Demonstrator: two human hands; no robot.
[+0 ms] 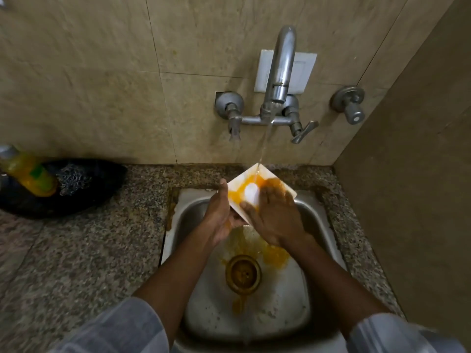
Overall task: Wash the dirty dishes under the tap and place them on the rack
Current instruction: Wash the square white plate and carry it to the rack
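Plate (262, 184): white, square, smeared w/ orange-yellow sauce, held tilted over the far edge of the sink (318, 225), roughly 12 o'clock from the drain (243, 273). Right hand (275, 220) lies flat on its face, fingers (274, 194) spread and straight, blurred, likely rubbing the sauce. Left hand (219, 217) grips the plate's near-left edge; thumb (223, 186) up along the rim at 9 o'clock, other fingers hidden beneath, so how far they wrap I can't tell.

Water from the tap (279, 72) lands on the plate's far corner at 12 o'clock, and orange run-off stains the basin around the drain.

Risks, as I judge them:
- One-hand hold on a wet, greasy plate; a hard rub from the right hand could slip it out and knock it vs. the steel basin.
- Stream hits only the corner, so sauce at 6 o'clock may stay unless the plate is shifted.
- Tilt could splash onto the granite counter (102, 250).

No rack in view. At 9 o'clock on the counter: a yellow bottle (28, 174) in a dark tray (96, 189).
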